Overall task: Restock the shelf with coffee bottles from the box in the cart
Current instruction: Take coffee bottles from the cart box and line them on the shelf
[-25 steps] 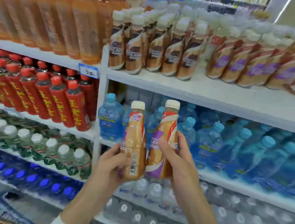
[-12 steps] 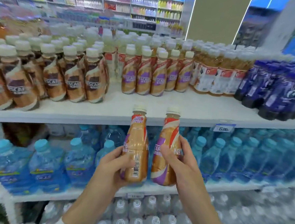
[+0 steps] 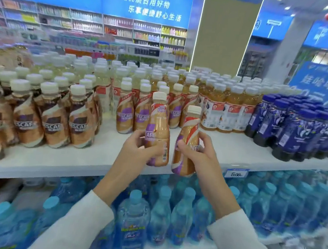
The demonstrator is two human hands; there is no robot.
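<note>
While the left hand (image 3: 137, 151) is curling its fingers round the lower body of one coffee bottle (image 3: 159, 128), the right hand (image 3: 200, 157) is gripping a second coffee bottle (image 3: 188, 138) the same way, thumb across the label. Both bottles are being held side by side, close together, over the front of the white shelf (image 3: 76, 160). The left one is standing nearly upright and the right one is leaning slightly to the right. White sleeves (image 3: 82, 226) are covering both forearms. Directly behind the held pair, a short row of matching purple-labelled bottles (image 3: 125, 113) is standing further back on the shelf. To the left, brown-labelled coffee bottles (image 3: 54, 122) are crowding toward the shelf's front edge, while amber drink bottles (image 3: 227, 114) and dark blue bottles (image 3: 297, 132) are filling the right side. A price tag (image 3: 236, 173) is hanging on the shelf edge beside the right hand, and blue-capped water bottles (image 3: 133, 221) are packing the level below.
</note>
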